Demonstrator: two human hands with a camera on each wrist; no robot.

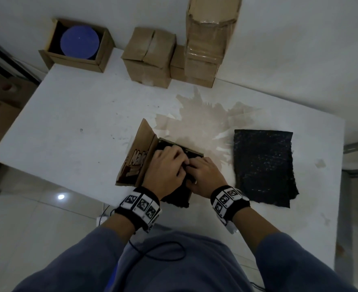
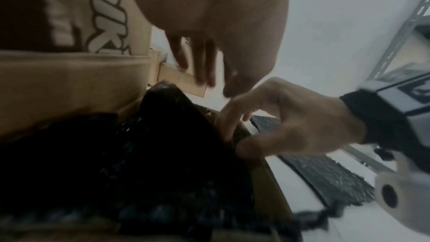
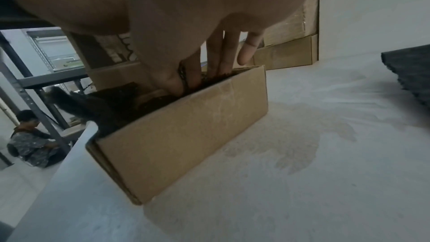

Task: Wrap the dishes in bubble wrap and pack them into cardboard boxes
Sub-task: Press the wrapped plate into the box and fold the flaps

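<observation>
1. Both hands are down in the open cardboard box, pressing the black bubble-wrapped bundle inside it.
2. Left hand: fingers spread flat on top.
3. Right hand: fingers straight, tucking wrap in.
4. Spare bubble wrap sheet lies right of the right hand.

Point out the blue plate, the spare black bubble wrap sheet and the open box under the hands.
blue plate (image 1: 79,42): head view, centre of its face.
spare black bubble wrap sheet (image 1: 263,165): head view, middle of the sheet.
open box (image 3: 186,132): right wrist view, its long side wall.
</observation>
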